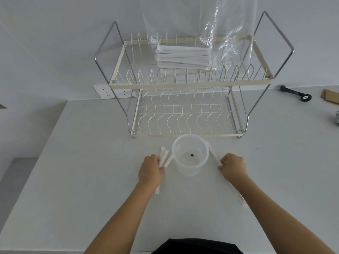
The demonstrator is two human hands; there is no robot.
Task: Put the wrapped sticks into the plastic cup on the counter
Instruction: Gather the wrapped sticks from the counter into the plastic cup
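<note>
Nearest, 2 bare forearms reach forward from the near edge of a pale counter (91, 180). The left hand (150, 170) is closed around a small bundle of wrapped sticks (163, 157), about 3 paper-sleeved ones. Their long axis runs near to far: the far ends fan out just left of the cup, and 1 near end shows below the wrist. The right hand (233, 167) pinches 1 long wrapped stick (213, 154) between thumb and fingers near its middle. That stick lies on a diagonal, its far end touching or almost touching the cup's right rim and its near end trailing toward the counter's near right.

Between the hands, at the middle of the counter, a clear plastic cup (190, 156) stands upright with its mouth open. It holds no sticks, only a small dark speck on its floor. Both grips seem set for lifting: gathering the sticks lengthwise would let each hand tip them end-first into the cup.

Behind the cup stands a 2-tier wire dish rack (183, 114). Its upper tier carries a clear plastic bag (229, 33) with more wrapped sticks (183, 56) lying crosswise, left to right. Toward the far right edge lie a black tool (295, 93) and a wooden piece (330, 95). A wall socket (110, 91) sits at the far left.
</note>
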